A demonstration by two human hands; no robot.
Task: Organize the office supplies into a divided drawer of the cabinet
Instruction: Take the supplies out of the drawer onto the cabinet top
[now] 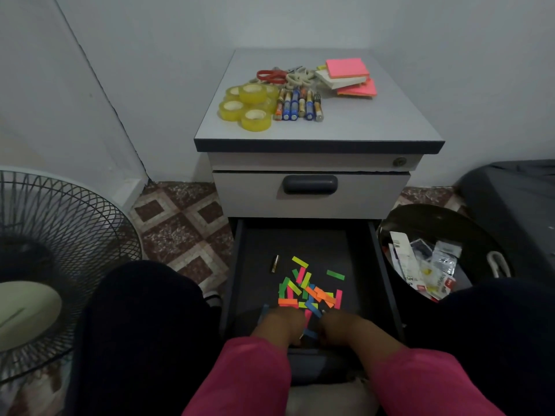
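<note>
The lower drawer (pixel 258 250) of the small cabinet (pixel 375 127) is pulled out. A heap of coloured paper flags (pixel 309 291) and one lone battery (pixel 275 263) lie on its dark floor. My left hand (pixel 280 325) and my right hand (pixel 341 327) reach into the drawer's near end, fingers down among the nearest flags; what they grip is hidden. On the cabinet top lie yellow tape rolls (pixel 247 106), a row of batteries (pixel 298 105), red scissors (pixel 270 75), rubber bands (pixel 297 77) and sticky note pads (pixel 348 76).
The upper drawer (pixel 309 193) is closed. A black bin (pixel 429 265) with wrappers stands right of the open drawer. A floor fan (pixel 57 253) stands on the left. My knees flank the drawer, and walls close in behind the cabinet.
</note>
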